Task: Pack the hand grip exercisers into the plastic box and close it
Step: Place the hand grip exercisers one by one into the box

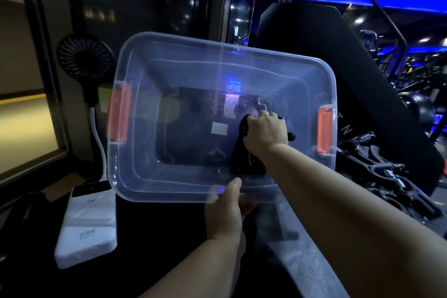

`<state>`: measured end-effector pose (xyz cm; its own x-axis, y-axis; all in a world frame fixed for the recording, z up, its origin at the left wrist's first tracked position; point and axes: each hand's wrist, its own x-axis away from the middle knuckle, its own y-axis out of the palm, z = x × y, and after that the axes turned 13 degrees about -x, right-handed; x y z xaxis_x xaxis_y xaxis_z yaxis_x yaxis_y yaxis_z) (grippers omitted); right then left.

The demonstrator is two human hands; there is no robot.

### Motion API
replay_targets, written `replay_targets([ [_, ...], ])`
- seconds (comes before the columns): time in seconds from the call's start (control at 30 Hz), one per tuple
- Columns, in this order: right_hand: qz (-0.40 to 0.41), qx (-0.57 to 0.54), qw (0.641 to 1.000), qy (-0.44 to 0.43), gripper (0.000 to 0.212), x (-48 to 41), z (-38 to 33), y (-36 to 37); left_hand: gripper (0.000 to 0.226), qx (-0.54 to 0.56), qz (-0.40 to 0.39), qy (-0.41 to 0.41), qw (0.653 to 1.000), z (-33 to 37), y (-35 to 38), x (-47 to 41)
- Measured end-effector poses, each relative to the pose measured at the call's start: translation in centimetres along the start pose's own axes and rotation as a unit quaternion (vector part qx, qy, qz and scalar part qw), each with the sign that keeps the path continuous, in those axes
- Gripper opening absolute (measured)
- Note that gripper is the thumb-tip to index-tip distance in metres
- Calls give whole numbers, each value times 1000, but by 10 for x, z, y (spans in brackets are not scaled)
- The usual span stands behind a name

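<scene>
Clear plastic box [217, 47], tipped open-side toward the viewer: light, thin-walled and smooth, probably flexing if squeezed, so best taken at its stiff rim. There the left grip [225, 210] pinches the near edge, thumb inside. The spare hand grip exercisers [387, 176], heaped just right of the box, look rigid, sprung and apt to tangle. The right grip [264, 132] curls round one black exerciser [244, 157] at the box floor. Orange latches [324, 130] unfastened; no lid visible.
</scene>
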<state>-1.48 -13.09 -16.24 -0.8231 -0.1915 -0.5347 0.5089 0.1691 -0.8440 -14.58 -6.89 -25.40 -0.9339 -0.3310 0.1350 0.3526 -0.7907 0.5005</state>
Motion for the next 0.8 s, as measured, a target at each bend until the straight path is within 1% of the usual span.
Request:
replay_targets([
  [0.1,23,45,998,-37,28,-2,5,2,15,3,-6,5,1000,-1,0,0],
  [0.17,30,39,995,-92,30,-4,8,7,19,0,-7,7,1000,-1,0,0],
  [0.2,24,36,991,-125,31,-5,9,10,16,0,-7,8,1000,0,0,1],
  [0.27,-16,47,983,-176,32,-5,8,14,12,0,-6,10,1000,2,1,3],
  [0.33,-66,79,975,-197,32,-3,4,17,17,3,-2,14,1000,4,2,4],
  [0.4,-101,126,966,-199,41,-2,2,19,20,0,3,16,1000,4,3,4],
  [0.5,-115,176,959,-189,47,-1,1,21,19,1,13,17,1000,3,3,4],
  [0.67,-106,176,963,-173,36,-1,-1,23,16,-17,25,14,999,2,2,3],
  [0.8,-113,182,962,-169,33,-4,-2,24,17,-21,29,22,999,3,2,4],
])
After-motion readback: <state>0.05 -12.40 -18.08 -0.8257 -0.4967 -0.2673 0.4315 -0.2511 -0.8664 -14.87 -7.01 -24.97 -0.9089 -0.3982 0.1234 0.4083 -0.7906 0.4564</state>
